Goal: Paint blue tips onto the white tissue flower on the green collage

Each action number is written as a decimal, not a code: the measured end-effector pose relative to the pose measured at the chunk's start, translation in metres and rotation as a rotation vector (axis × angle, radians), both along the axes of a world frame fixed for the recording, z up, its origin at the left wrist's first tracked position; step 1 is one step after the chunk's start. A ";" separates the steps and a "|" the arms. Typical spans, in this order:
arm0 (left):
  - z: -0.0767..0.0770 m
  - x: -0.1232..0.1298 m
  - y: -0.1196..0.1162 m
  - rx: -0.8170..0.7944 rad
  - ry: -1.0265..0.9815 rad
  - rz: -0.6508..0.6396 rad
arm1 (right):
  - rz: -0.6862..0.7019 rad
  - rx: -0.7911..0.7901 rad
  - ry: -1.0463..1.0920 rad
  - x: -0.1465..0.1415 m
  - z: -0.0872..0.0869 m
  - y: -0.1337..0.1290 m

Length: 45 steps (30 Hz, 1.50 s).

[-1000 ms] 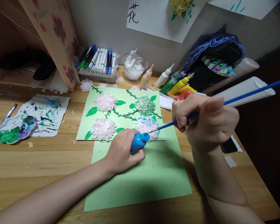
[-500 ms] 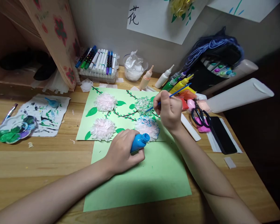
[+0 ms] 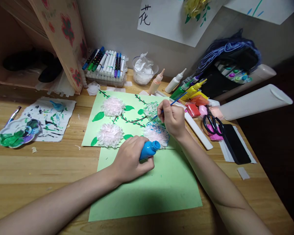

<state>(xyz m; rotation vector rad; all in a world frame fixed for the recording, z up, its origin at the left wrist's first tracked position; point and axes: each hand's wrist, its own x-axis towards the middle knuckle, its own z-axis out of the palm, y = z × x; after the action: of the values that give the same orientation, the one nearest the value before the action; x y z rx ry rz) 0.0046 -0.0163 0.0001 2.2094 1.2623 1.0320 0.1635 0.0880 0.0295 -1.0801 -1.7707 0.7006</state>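
My left hand is wrapped round an uncapped blue paint bottle, its mouth tilted up to the right. Between the fingers of my right hand is a thin blue paintbrush, its tip by the upper left edge of a paper flower streaked with blue. Behind that one sits a flower dabbed with green, partly hidden by my fingers. Two pale pink paper flowers are on the left of the light green sheet, among painted branches and leaves. A second green sheet lies nearer me.
A paint palette and a stained tissue lie at left. Markers, a bowl of tissue and paint bottles line the wall. Scissors, a phone and a white tube are at right.
My right hand and the brush have shifted slightly down and left, bringing the tip to the blue-streaked flower's upper left edge. My left hand keeps the bottle. The view has shifted slightly.
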 end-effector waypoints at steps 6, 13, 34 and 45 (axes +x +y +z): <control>-0.001 0.000 0.000 -0.007 -0.002 -0.001 | 0.011 -0.002 -0.027 0.000 0.000 0.000; 0.000 0.000 0.000 -0.008 -0.006 -0.001 | 0.022 0.005 -0.037 0.001 -0.002 0.001; 0.000 0.000 -0.001 -0.017 -0.003 0.000 | -0.022 0.034 -0.008 0.006 0.006 0.001; 0.001 0.000 0.000 -0.026 -0.023 0.032 | 0.003 0.179 0.459 -0.003 0.069 -0.025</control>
<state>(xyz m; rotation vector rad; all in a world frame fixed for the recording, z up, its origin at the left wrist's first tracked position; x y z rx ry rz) 0.0044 -0.0163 0.0010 2.1586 1.2970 1.0444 0.1601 0.0631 0.0987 -0.7254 -1.4083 0.7110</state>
